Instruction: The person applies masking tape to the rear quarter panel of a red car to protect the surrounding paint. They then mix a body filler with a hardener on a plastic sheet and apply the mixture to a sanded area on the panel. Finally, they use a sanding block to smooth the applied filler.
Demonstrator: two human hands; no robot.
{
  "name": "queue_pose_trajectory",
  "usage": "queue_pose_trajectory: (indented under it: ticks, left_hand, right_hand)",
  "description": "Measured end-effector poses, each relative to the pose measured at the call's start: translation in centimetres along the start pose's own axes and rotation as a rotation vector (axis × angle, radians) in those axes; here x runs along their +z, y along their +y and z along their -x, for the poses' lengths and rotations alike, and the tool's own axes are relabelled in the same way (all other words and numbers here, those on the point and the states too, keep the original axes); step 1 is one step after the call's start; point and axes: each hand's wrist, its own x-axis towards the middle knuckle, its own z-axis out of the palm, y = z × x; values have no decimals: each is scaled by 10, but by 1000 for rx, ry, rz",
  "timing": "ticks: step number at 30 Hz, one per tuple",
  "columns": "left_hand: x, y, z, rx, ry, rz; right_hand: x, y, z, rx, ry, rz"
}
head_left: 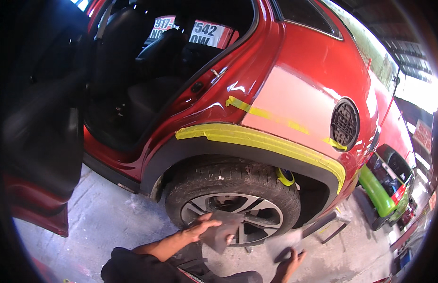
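Note:
In front of the wheel, my left hand [200,228] is closed on a dark grey sheet [222,230] that looks like sandpaper. Lower and to the right, my right hand [292,264] grips a lighter grey sheet [281,244], blurred, probably sandpaper too. The two sheets are apart. Beyond my hands stands the red car's rear wheel [237,207]. Yellow masking tape [256,137] runs along the black wheel-arch trim [200,147]. Above it, the body has a dull pink sanded patch [289,101] crossed by another tape strip [268,114].
A roll of yellow tape [286,177] rests on top of the tyre. The rear door [37,188] hangs open at left. The round fuel-filler recess [345,124] is exposed. A low metal stand [335,226] sits on the concrete floor [110,217]; a green vehicle [376,188] is parked at right.

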Motion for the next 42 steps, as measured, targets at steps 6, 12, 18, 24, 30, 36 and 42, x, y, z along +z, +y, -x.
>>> queue_pose_trajectory:
  ticks: [6, 12, 18, 24, 30, 36, 42]
  left_hand:
    - [-6, -4, 52, -372, 193, -82]
    - [-128, -167, 25, -598, 67, 200]
    - [-144, -190, 4, -589, -45, 183]
    - [-139, -183, 10, -570, -51, 192]
    - [-134, -176, 12, -586, -44, 201]
    - [-132, -174, 13, -592, -44, 172]
    - [-132, -170, 14, -587, -67, 190]
  right_hand:
    - [175, -163, 8, -715, -472, 198]
    - [329, -217, 29, -1087, -621, 162]
    - [365, -221, 18, -1057, -629, 315]
    - [361, -216, 21, -1049, -630, 372]
    - [357, -212, 11, -1179, -633, 408]
    - [355, -211, 12, -1069, -675, 346]
    - [362, -216, 21, -996, -609, 378]
